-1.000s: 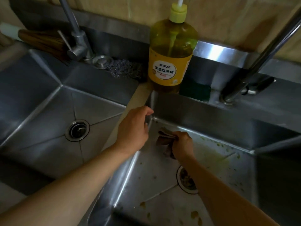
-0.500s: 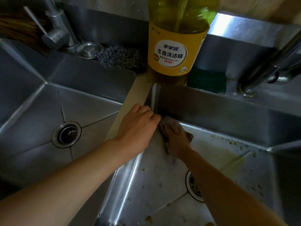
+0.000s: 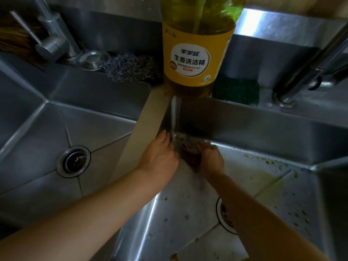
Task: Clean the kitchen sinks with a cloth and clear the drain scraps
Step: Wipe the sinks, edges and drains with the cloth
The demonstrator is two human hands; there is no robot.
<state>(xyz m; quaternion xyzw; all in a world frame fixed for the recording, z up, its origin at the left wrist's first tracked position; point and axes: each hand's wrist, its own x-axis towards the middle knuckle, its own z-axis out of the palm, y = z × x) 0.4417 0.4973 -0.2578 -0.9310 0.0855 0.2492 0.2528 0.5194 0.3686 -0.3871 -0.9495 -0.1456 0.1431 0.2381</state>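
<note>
My right hand (image 3: 211, 159) grips a dark brown cloth (image 3: 190, 155) and presses it into the far left corner of the right sink (image 3: 282, 132). My left hand (image 3: 160, 157) rests on the pale divider (image 3: 148, 119) between the two sinks, its fingers curled over the edge beside the cloth. Yellow-green scraps and smears lie on the right sink's floor (image 3: 259, 178). Its drain (image 3: 224, 215) is partly hidden by my right forearm. The left sink (image 3: 37, 140) has its own drain (image 3: 73, 161).
A big yellow dish-soap bottle (image 3: 194, 59) stands at the back on the divider. Steel wool (image 3: 130, 67) and a round metal plug (image 3: 94, 59) lie left of it, a green scouring pad (image 3: 236, 91) right. Faucets stand at the back left (image 3: 54, 42) and right (image 3: 308, 68).
The view has moved closer and lower. My right hand has pushed the cloth from the sink floor up into the far left corner. My left hand has stayed on the divider.
</note>
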